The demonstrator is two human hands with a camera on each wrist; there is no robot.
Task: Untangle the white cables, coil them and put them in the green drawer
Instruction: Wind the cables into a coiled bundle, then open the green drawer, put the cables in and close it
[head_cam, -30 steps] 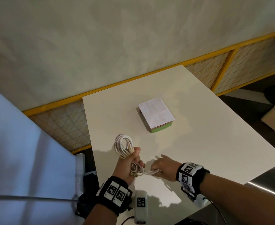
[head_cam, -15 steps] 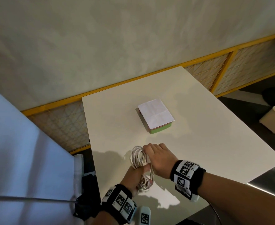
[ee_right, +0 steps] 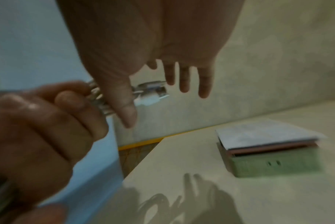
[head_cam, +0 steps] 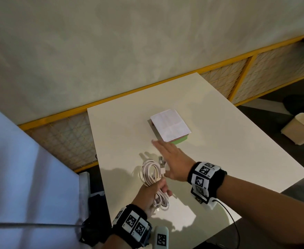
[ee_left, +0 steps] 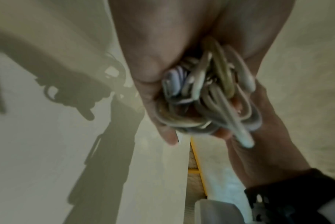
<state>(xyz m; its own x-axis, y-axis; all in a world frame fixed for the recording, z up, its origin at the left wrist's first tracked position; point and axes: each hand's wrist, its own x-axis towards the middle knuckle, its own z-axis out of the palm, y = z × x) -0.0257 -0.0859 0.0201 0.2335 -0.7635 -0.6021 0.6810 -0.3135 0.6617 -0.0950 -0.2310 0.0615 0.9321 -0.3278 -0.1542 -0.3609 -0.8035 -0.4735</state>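
My left hand (head_cam: 153,192) grips a coiled bundle of white cables (head_cam: 152,174) above the near left part of the white table (head_cam: 237,150). The loops (ee_left: 210,97) bunch in its fist in the left wrist view. Plugs (ee_right: 153,94) stick out past my fingers in the right wrist view. My right hand (head_cam: 171,159) is flat and open, fingers straight, just right of the bundle and stretched toward the small drawer box (head_cam: 172,128). The box's green drawer (ee_right: 273,163) faces me, closed, with paper (head_cam: 170,124) lying on top.
A yellow-framed mesh railing (head_cam: 251,69) runs behind the table against the wall. A beige bin (head_cam: 302,128) stands on the floor to the right. A pale blue surface (head_cam: 22,177) lies to my left. A tagged white device (head_cam: 161,239) sits by the table's near edge.
My right hand has let go of the bundle, opened flat and moved forward toward the drawer box. My left hand keeps holding the coil, which has tilted and shifted slightly.
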